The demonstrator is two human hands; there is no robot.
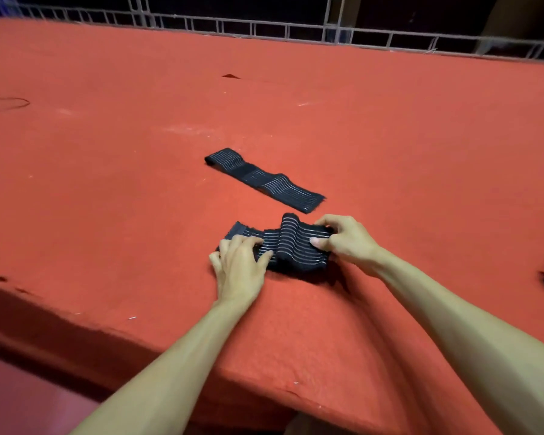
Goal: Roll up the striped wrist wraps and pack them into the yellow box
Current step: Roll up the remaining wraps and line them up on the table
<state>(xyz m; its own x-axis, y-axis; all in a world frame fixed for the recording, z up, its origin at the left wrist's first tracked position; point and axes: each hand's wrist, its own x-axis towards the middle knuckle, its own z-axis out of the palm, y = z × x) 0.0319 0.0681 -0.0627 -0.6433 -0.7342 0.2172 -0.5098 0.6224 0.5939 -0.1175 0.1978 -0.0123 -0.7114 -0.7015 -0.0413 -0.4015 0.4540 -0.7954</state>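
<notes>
Your right grip (339,240) pinches the rolled-up end of the near striped wrap (291,237), thumb on the near side, fingers curled over the far side. Your left grip (241,262) is spread, fingers pressing the wrap's flat tail onto the red tabletop (123,189), close to its near edge. Just beyond, toward the tabletop's middle, the second striped wrap (264,180) lies unrolled, apart from both.

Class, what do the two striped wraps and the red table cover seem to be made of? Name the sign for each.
Near wrap: seemingly woven elastic fabric, matte black with thin pale stripes; it humps softly where the right hand pinches it.
Far wrap: same striped fabric, with a plain black patch, possibly hook-and-loop.
Table cover: red felt-like cloth, matte, fuzzy at its edge.
</notes>
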